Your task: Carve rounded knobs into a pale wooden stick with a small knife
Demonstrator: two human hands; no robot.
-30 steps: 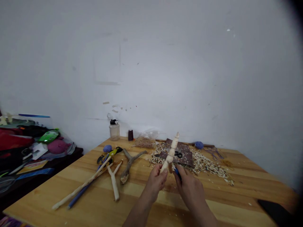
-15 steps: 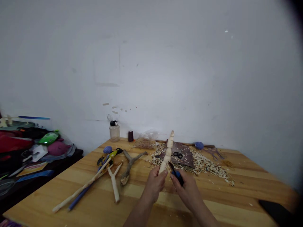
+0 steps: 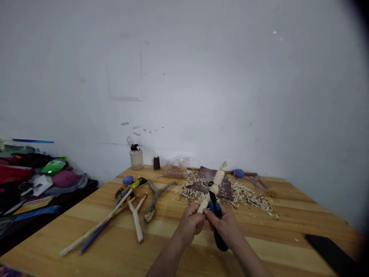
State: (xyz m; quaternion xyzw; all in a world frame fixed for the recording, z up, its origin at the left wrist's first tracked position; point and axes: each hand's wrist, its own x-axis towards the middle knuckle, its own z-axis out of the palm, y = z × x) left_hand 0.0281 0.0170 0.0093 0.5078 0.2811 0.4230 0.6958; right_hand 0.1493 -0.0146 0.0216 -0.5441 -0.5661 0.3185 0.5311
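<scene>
A peeled, pale stick with notches cut around it (image 3: 219, 177) slants up and away over the table. My left hand (image 3: 190, 223) is closed around its near end. In my right hand (image 3: 226, 225) is a knife with a black and blue handle (image 3: 220, 240). The dark blade (image 3: 212, 197) lies along the stick, just beyond my left hand; whether its edge is in the wood I cannot tell. Behind the stick, wood shavings (image 3: 245, 196) lie heaped around a dark brown sheet (image 3: 206, 175), with dark scissor handles partly hidden behind the stick.
Left of my hands lie a peeled forked stick (image 3: 136, 221), a bark-covered forked branch (image 3: 155, 200), a long pale stick (image 3: 92, 231) and a blue rod (image 3: 93, 240). A bottle (image 3: 136, 158) and thread spool (image 3: 156, 163) stand at the back. A flat black object (image 3: 328, 252) lies right.
The stick's tip has swung right and tilts more. My right hand has turned the knife, so the handle now points down toward me. The whole view has shifted slightly.
</scene>
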